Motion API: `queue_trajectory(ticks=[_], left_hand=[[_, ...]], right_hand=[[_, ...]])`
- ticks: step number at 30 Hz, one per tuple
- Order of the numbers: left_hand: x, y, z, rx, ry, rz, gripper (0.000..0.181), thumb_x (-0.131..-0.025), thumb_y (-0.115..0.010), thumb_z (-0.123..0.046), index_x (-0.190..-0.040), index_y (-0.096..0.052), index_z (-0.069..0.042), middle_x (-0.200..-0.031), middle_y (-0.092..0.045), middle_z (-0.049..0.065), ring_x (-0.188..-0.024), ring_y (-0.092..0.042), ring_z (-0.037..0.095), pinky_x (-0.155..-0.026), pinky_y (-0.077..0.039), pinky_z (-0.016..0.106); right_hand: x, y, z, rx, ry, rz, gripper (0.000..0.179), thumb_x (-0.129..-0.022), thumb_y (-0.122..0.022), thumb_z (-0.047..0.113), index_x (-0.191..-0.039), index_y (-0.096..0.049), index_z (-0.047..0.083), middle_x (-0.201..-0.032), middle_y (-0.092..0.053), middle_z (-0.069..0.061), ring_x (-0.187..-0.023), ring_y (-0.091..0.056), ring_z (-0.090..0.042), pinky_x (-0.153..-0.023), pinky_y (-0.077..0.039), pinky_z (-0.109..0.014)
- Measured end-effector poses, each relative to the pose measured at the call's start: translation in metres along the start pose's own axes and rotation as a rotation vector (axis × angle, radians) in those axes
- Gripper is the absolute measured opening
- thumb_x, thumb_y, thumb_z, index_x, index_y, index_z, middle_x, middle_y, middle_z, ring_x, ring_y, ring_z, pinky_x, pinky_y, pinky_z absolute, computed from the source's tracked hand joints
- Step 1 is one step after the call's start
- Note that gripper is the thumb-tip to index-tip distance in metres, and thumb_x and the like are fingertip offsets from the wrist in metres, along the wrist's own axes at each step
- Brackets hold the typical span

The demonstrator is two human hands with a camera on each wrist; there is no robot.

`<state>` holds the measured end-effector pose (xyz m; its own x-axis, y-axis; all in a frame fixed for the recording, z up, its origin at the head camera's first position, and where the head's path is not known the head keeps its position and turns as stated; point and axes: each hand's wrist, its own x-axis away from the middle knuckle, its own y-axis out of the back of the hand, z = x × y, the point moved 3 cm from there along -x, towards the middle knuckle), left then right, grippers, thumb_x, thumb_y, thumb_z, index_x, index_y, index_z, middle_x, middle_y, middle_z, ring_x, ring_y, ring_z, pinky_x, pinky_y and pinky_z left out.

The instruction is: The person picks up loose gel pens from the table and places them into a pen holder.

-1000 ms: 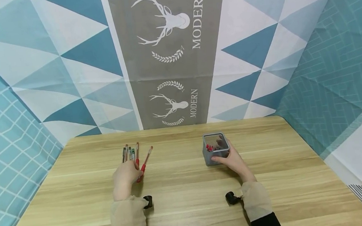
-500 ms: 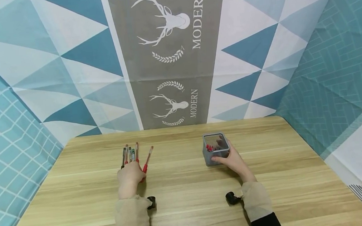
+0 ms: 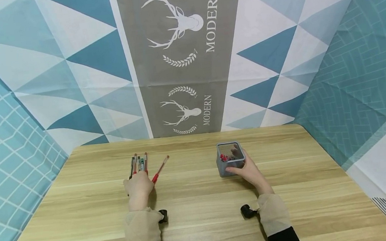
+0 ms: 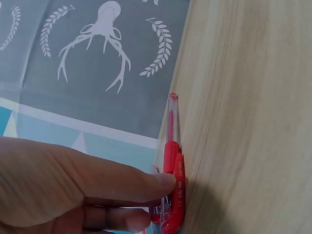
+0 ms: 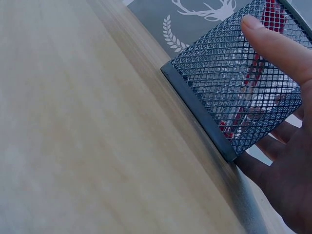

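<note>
At the left side of the table my left hand (image 3: pixel 138 186) pinches a red gel pen (image 3: pixel 160 170) near its capped end. The left wrist view shows the thumb and a finger at the red cap (image 4: pixel 179 190), while the clear barrel (image 4: pixel 172 117) points away. Several more pens (image 3: pixel 139 164), with red, black and green parts, lie side by side just beyond that hand, their near ends hidden by it. My right hand (image 3: pixel 250 171) grips a grey mesh pen holder (image 3: pixel 225 169), thumb on the near side and fingers around the other. Red pens (image 5: pixel 253 73) show inside through the mesh.
The wooden table (image 3: pixel 194 212) reaches back to a patterned cloth backdrop (image 3: pixel 181 60). Blue cloth hangs on the left (image 3: pixel 16 151) and teal cloth (image 3: pixel 357 64) on the right. Each wrist wears a small black camera, such as the right camera (image 3: pixel 247 211).
My left hand has shifted slightly right and nearer to me. The red gel pen has swung so its far end points further right, away from the other pens. My right hand stays still.
</note>
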<state>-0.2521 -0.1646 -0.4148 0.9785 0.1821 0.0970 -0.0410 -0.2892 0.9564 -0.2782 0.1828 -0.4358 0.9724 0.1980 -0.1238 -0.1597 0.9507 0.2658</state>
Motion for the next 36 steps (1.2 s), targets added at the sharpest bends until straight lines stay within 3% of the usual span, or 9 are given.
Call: queue_trajectory(ticks=[9,17,25,29,33,36], left_hand=[[-0.003,-0.003,-0.005,-0.016,0.007,0.033,0.008,-0.078,-0.063,-0.011,-0.078,-0.061,-0.003,-0.077,-0.065,0.014,-0.077,-0.06,0.033,-0.097,-0.024,0.058],[-0.002,-0.004,-0.006,-0.025,-0.005,0.002,0.014,-0.078,-0.064,-0.015,-0.071,-0.058,-0.005,-0.073,-0.063,0.012,-0.071,-0.058,0.031,-0.09,-0.031,0.054],[-0.002,0.006,-0.008,-0.009,-0.03,-0.088,0.029,-0.076,-0.07,-0.03,-0.063,-0.057,-0.007,-0.074,-0.064,0.013,-0.07,-0.056,0.031,-0.076,-0.035,0.047],[-0.002,0.01,-0.008,0.02,-0.031,-0.091,0.028,-0.077,-0.065,-0.024,-0.056,-0.053,-0.01,-0.072,-0.063,0.011,-0.071,-0.057,0.031,-0.076,-0.036,0.047],[0.002,0.017,-0.008,0.052,-0.046,-0.125,0.032,-0.076,-0.057,-0.011,-0.048,-0.043,-0.013,-0.057,-0.052,0.004,-0.062,-0.052,0.026,-0.072,-0.037,0.048],[0.006,0.022,-0.009,0.084,-0.065,-0.16,0.038,-0.077,-0.052,-0.006,-0.045,-0.034,-0.015,-0.047,-0.035,-0.001,-0.051,-0.038,0.019,-0.067,-0.036,0.044]], right_hand=[[0.0,-0.001,0.001,0.001,0.006,0.002,0.086,-0.075,-0.073,0.007,-0.143,-0.019,0.006,-0.142,-0.031,-0.024,-0.132,-0.027,-0.039,-0.105,-0.024,-0.052],[0.0,-0.001,-0.001,0.005,-0.001,0.001,0.086,-0.075,-0.073,0.008,-0.143,-0.02,0.006,-0.142,-0.031,-0.024,-0.131,-0.028,-0.039,-0.106,-0.023,-0.052],[0.001,0.0,-0.001,0.014,0.002,-0.005,0.087,-0.075,-0.073,0.008,-0.143,-0.02,0.007,-0.142,-0.031,-0.023,-0.131,-0.03,-0.039,-0.105,-0.024,-0.052],[0.001,0.0,-0.001,0.008,0.0,0.0,0.087,-0.075,-0.073,0.007,-0.143,-0.019,0.008,-0.142,-0.031,-0.023,-0.129,-0.032,-0.04,-0.105,-0.025,-0.052],[0.001,0.0,-0.001,0.013,0.003,0.001,0.086,-0.075,-0.073,0.007,-0.143,-0.02,0.007,-0.142,-0.031,-0.023,-0.13,-0.031,-0.04,-0.105,-0.024,-0.052],[0.0,0.0,-0.001,0.021,0.006,0.001,0.087,-0.075,-0.073,0.008,-0.143,-0.019,0.008,-0.142,-0.031,-0.023,-0.131,-0.029,-0.039,-0.105,-0.023,-0.053]])
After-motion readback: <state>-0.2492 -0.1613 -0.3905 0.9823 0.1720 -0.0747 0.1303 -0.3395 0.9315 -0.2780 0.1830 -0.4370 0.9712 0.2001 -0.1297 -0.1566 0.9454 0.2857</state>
